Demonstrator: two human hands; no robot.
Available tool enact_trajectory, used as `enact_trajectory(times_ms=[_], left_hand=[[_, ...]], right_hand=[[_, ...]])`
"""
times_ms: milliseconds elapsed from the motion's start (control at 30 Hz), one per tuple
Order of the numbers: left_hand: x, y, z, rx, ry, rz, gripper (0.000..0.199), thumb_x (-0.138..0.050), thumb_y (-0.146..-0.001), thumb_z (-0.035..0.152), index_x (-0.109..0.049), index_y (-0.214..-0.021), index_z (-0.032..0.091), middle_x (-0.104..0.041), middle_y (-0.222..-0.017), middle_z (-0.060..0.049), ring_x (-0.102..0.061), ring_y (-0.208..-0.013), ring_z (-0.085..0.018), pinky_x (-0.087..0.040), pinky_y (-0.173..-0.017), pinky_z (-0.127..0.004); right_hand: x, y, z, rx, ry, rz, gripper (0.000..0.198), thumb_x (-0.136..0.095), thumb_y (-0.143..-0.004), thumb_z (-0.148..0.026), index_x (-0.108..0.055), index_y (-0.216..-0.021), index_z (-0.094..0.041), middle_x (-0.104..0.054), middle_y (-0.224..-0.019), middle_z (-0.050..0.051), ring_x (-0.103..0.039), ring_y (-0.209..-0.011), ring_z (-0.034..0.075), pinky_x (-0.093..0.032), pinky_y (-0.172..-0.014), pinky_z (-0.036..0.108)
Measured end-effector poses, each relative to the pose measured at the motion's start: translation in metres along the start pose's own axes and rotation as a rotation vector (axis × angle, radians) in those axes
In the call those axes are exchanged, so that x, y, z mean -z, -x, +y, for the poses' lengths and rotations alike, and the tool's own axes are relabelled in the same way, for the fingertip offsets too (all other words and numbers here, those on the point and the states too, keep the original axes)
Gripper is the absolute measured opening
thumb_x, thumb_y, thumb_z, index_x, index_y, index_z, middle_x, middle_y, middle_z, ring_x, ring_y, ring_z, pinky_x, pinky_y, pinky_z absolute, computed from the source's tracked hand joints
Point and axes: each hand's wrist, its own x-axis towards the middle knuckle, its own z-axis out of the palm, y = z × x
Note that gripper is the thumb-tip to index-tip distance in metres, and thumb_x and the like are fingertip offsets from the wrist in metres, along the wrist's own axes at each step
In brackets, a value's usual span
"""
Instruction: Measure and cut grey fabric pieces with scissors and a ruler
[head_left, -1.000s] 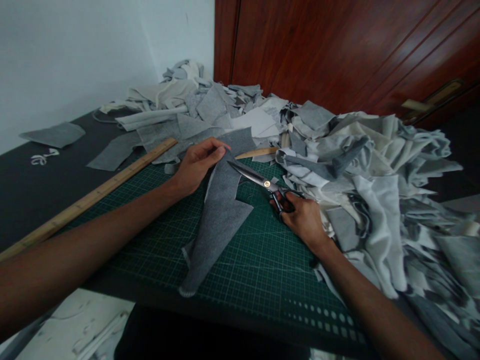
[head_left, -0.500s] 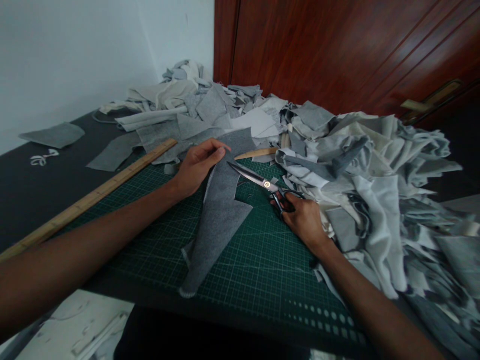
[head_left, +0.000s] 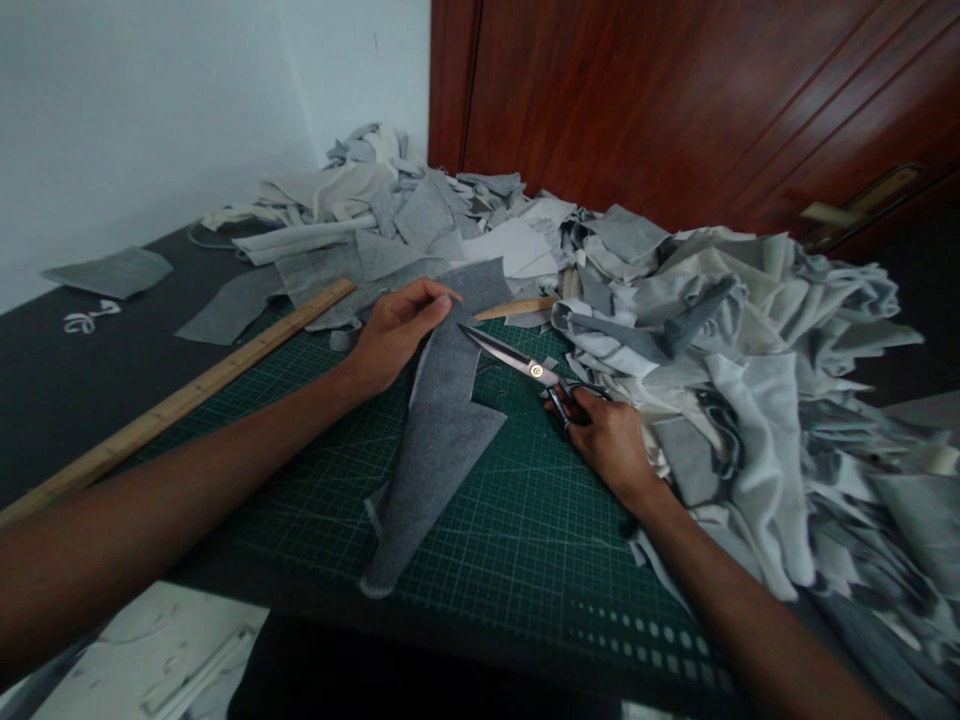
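A long, dark grey piece of fabric hangs down across the green cutting mat, with a notch in its right edge. My left hand pinches its upper part between thumb and fingers. My right hand grips the black handles of a pair of scissors. The blades point left and look closed or nearly so, their tip against or just over the fabric below my left fingertips. Whether the tip touches the cloth I cannot tell.
A wooden ruler slants along the mat's left side. Heaped grey and cream fabric scraps cover the back and right. A curved tan strip lies behind the scissors. A red-brown wooden door stands behind the table.
Almost nothing differs. The view has shifted very slightly; both hands, the fabric and the scissors keep the same positions relative to each other.
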Motion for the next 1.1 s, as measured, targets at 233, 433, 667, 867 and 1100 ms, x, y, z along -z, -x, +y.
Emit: enact_trajectory(times_ms=[233, 433, 667, 867, 1100], left_hand=[[-0.0001, -0.0003, 0.0004, -0.005, 0.010, 0.002, 0.024, -0.073, -0.092, 0.045, -0.070, -0.091, 0.022, -0.058, -0.077, 0.001, -0.049, -0.067, -0.013, -0.039, -0.060, -0.027], [0.0002, -0.0009, 0.0005, 0.021, 0.046, 0.009, 0.026, -0.077, -0.088, 0.050, -0.071, -0.088, 0.024, -0.059, -0.076, 0.001, -0.050, -0.066, -0.013, -0.040, -0.060, -0.027], [0.0005, -0.0009, 0.0000, 0.002, 0.050, -0.009, 0.024, -0.074, -0.091, 0.046, -0.070, -0.088, 0.023, -0.057, -0.073, 0.002, -0.047, -0.063, -0.013, -0.037, -0.058, -0.028], [-0.0002, -0.0005, 0.0011, -0.023, 0.003, 0.006, 0.025, -0.073, -0.091, 0.048, -0.071, -0.090, 0.023, -0.059, -0.077, 0.000, -0.052, -0.068, -0.014, -0.041, -0.062, -0.028], [0.0020, -0.0009, 0.0014, -0.092, -0.081, -0.034, 0.022, -0.070, -0.094, 0.045, -0.076, -0.097, 0.024, -0.068, -0.089, -0.001, -0.060, -0.081, -0.016, -0.046, -0.073, -0.028]], right_hand=[[0.0022, -0.0033, -0.0010, -0.004, -0.087, -0.031, 0.023, -0.062, -0.090, -0.036, -0.063, -0.073, -0.021, -0.065, -0.062, 0.003, -0.054, -0.052, 0.016, -0.030, -0.054, 0.028], [0.0017, -0.0036, -0.0052, -0.008, -0.108, -0.007, 0.031, -0.066, -0.090, -0.048, -0.062, -0.075, -0.021, -0.063, -0.063, 0.001, -0.052, -0.052, 0.015, -0.032, -0.054, 0.027], [-0.0002, -0.0021, -0.0030, 0.002, -0.124, -0.046, 0.028, -0.067, -0.089, -0.047, -0.062, -0.079, -0.021, -0.063, -0.063, 0.000, -0.055, -0.052, 0.015, -0.034, -0.054, 0.027], [-0.0020, -0.0018, -0.0024, -0.011, -0.137, -0.034, 0.028, -0.067, -0.088, -0.047, -0.062, -0.078, -0.021, -0.062, -0.061, -0.001, -0.054, -0.051, 0.014, -0.034, -0.052, 0.027], [-0.0012, -0.0022, -0.0008, 0.011, -0.176, -0.059, 0.028, -0.067, -0.090, -0.047, -0.063, -0.080, -0.021, -0.061, -0.061, -0.001, -0.053, -0.051, 0.014, -0.034, -0.052, 0.027]])
